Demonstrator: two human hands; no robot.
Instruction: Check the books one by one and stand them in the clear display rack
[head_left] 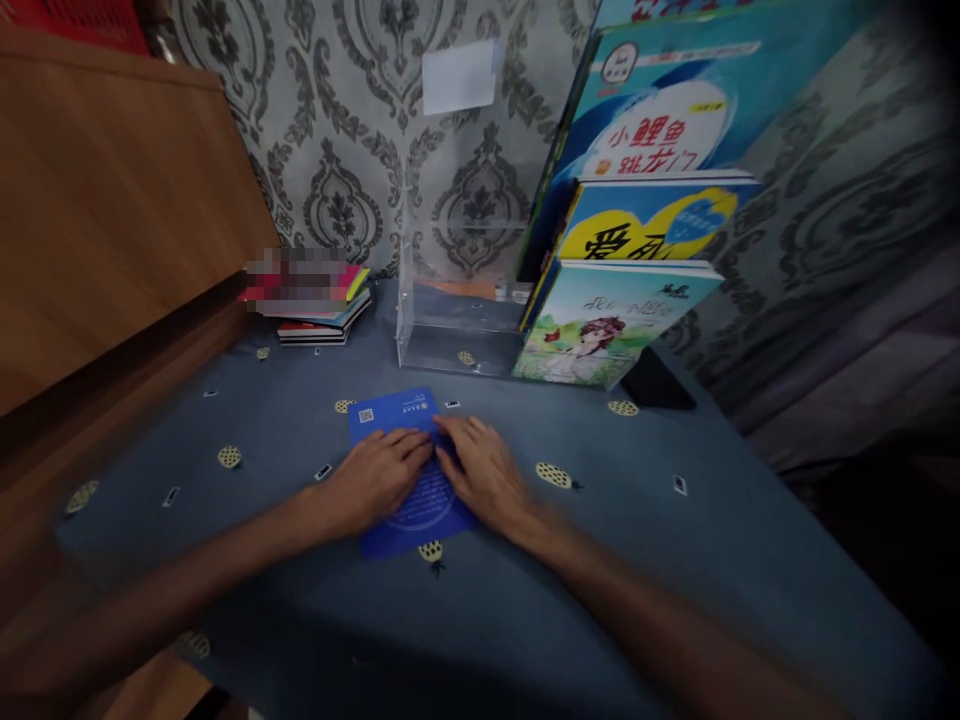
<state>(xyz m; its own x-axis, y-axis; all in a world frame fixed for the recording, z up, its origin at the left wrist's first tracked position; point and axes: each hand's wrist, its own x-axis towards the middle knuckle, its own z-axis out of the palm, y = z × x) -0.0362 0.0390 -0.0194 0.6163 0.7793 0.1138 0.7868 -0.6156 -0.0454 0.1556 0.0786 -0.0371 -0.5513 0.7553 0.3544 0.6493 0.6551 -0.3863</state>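
Blue booklet (pixel 394 412), perhaps leaflet, flat on surface (pixel 637 560), not lifted. Left hand (pixel 375 480), right hand (pixel 487 475) pressing it, fingers stretched flat, clamped on nothing. Acrylic stand (pixel 450 320) at 12 o'clock.

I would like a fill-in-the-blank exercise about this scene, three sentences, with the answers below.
The left hand and the right hand lie flat on a ____ booklet.
The leaning picture books stand to the ____ of the clear stand.
The low stack of books lies to the ____ of that stand.
Missing words: blue, right, left.
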